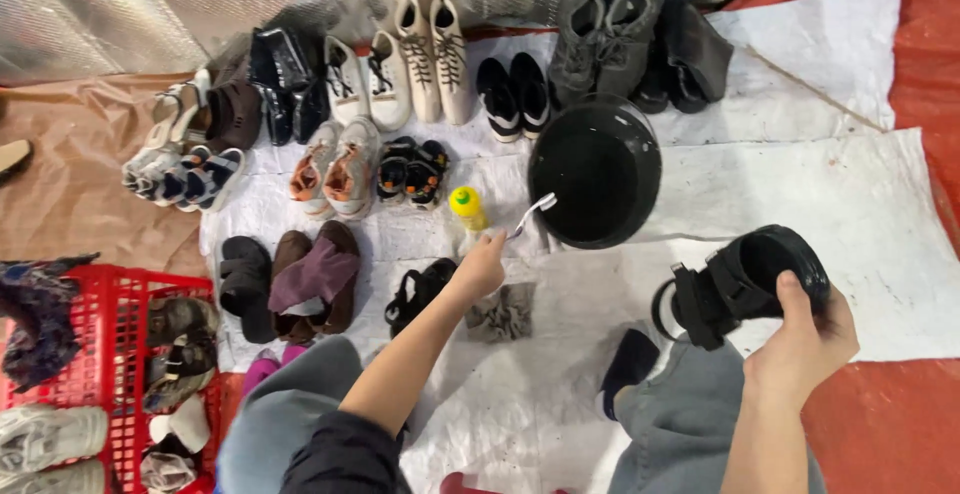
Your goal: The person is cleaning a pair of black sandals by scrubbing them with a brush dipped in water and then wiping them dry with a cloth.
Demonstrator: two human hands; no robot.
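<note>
Dipping brush [530,216] toward basin [596,170] rim, left hand [480,266] clamped on handle, axis up-right; right hand [805,339] grips black sandal [740,284], apparently clear of basin, lower right.

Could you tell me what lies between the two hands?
In the head view, only bare white sheet lies between the left hand and right hand.

Head view, steeply downward (close overhead)

- A glossy black basin [595,169] is seen.
- A matt black sandal [745,284] is held.
- Red plastic crate [95,354].
- Crinkled shiny silver foil sheet [150,4].
</note>
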